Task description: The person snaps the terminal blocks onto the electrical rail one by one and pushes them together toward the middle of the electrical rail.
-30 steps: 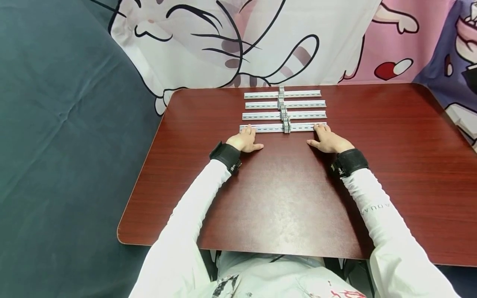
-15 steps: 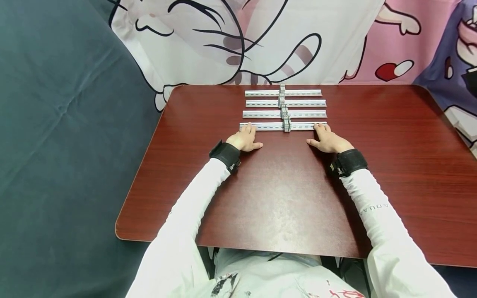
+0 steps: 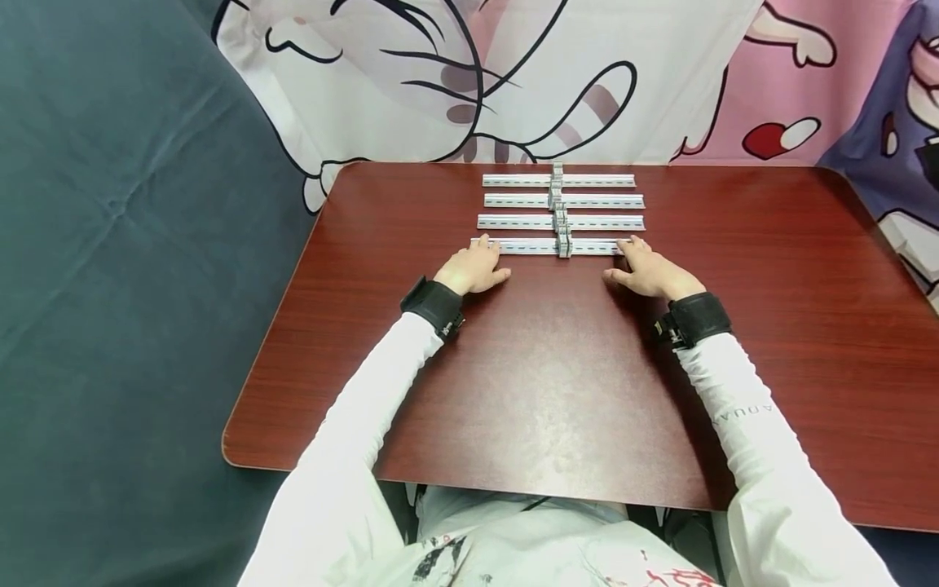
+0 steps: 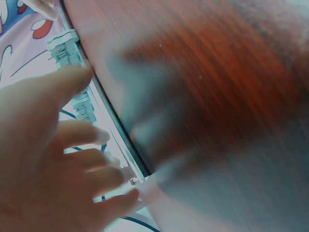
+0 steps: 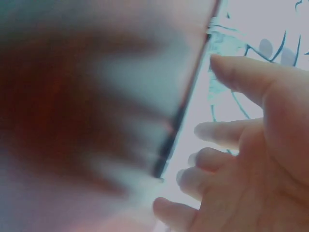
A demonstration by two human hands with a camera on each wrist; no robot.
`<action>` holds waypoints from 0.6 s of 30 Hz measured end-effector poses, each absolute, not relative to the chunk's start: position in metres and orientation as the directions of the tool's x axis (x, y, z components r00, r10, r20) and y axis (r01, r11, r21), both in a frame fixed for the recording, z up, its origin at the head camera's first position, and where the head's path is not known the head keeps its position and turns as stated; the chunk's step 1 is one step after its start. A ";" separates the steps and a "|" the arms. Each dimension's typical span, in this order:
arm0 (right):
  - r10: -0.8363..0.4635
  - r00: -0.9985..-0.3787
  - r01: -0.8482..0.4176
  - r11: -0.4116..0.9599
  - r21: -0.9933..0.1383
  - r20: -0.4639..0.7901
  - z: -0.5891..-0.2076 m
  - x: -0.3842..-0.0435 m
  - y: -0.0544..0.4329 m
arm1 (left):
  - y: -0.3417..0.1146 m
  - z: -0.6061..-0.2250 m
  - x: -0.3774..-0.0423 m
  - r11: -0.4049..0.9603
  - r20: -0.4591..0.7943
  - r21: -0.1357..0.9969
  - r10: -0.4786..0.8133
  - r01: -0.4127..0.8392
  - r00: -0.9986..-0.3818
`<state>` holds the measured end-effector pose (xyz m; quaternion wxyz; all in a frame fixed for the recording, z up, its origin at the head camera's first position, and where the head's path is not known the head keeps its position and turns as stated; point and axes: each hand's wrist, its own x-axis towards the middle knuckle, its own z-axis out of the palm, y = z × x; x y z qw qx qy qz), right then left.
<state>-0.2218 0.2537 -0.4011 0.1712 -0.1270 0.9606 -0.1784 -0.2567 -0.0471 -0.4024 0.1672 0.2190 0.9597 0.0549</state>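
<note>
Slotted metal mounting rails lie in parallel rows at the far middle of the table, each with a grey clip-on block near its centre. On the left end of the nearest rail (image 3: pixel 524 246) are the fingertips of my left hand (image 3: pixel 472 269), its thumb pointing right. My right hand (image 3: pixel 649 271) is at that rail's other end, fingertips on or just over it. Spread, loosely bent fingers (image 4: pixel 104 181) show beside the rail in the left wrist view. The right wrist view is blurred; its fingers (image 5: pixel 222 135) also look loose. Contact under the fingertips is hard to make out.
Behind the nearest rail lie the second (image 3: pixel 515 222), the third (image 3: pixel 516 201) and the farthest rail (image 3: pixel 516 180), near the back edge of the brown table (image 3: pixel 543 383). A printed cartoon curtain (image 3: pixel 411 106) hangs right behind it. Green-grey fabric (image 3: pixel 132 285) covers the left side.
My left hand has shifted slightly left along the end of the nearest rail. The right hand has barely moved. The rails keep their arrangement while the head view tilts slightly.
</note>
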 end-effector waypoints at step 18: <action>-0.481 -0.610 -0.198 0.862 -0.468 -0.629 -0.275 -0.289 0.186 | -0.026 -0.296 -0.304 0.799 -0.495 0.379 0.601 0.466 -0.628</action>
